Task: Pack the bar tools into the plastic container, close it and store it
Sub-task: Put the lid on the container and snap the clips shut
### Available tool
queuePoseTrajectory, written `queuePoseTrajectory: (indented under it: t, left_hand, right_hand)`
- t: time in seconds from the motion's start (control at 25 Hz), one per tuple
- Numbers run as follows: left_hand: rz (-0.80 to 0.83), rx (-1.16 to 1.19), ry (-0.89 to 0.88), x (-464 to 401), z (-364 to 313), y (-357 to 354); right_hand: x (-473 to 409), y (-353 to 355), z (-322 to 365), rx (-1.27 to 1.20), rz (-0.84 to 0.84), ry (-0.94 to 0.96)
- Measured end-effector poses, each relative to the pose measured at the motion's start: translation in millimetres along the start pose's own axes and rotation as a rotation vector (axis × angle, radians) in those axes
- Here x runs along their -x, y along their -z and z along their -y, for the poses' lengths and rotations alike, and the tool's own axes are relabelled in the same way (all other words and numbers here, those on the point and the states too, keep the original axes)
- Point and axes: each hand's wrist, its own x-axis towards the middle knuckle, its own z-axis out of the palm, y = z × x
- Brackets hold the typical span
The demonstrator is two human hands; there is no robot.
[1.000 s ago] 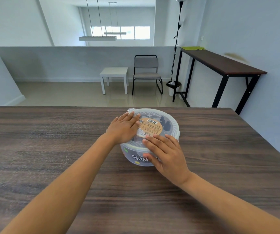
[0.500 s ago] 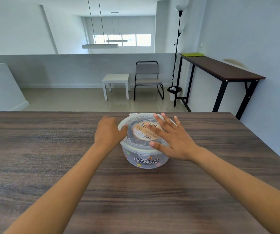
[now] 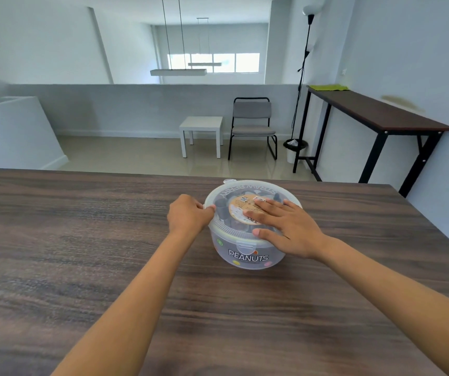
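A round translucent plastic container [image 3: 247,256] marked PEANUTS stands on the dark wood table [image 3: 82,253], near its far edge. Its clear lid [image 3: 226,191] with a tan round label sits on top, and dark bar tools show dimly through it. My left hand [image 3: 189,215] curls against the lid's left rim, thumb and fingers pinching the edge. My right hand [image 3: 285,226] lies flat on the lid with fingers spread, covering its right half and part of the label.
Beyond the table's far edge the floor holds a small white side table [image 3: 201,131], a grey chair [image 3: 253,126] and a floor lamp [image 3: 303,77]. A tall dark console table [image 3: 375,115] stands along the right wall.
My right hand slid from the lid's near side to its top right. My left hand left the lid's top and closed on the left rim. The view shifted slightly.
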Motion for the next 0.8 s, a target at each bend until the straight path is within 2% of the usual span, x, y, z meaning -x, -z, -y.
queuePoseTrajectory:
  t: [0.2, 0.36, 0.44, 0.48, 0.56, 0.64, 0.8]
  left_hand:
    - [0.016, 0.090, 0.032, -2.9, 3.7, -3.8]
    - [0.086, 0.031, 0.048, -12.9, 1.6, 0.4]
    - [0.110, -0.007, -0.025, -15.9, -5.4, -1.6]
    - [0.134, -0.045, -0.116, -18.1, -8.3, -3.9]
    - [0.259, -0.176, -0.323, -24.4, -11.1, -11.9]
    - [0.369, -0.248, -0.445, -26.2, -13.0, -17.4]
    - [0.397, -0.301, -0.494, -28.5, -9.4, -22.4]
  right_hand:
    - [-2.0, 0.0, 0.2, -0.012, 0.000, 0.006]
    - [-1.2, 4.9, -0.2, -0.039, 0.068, 0.008]
    - [-1.2, 10.3, -0.7, -0.055, 0.111, 0.013]
    - [-1.0, 13.4, -0.9, -0.053, 0.131, 0.015]
    - [1.2, 17.5, 0.9, -0.021, 0.158, 0.006]
    - [7.5, 17.2, 4.1, 0.029, 0.135, -0.050]
    - [19.6, 16.2, 2.9, 0.050, 0.189, -0.201]
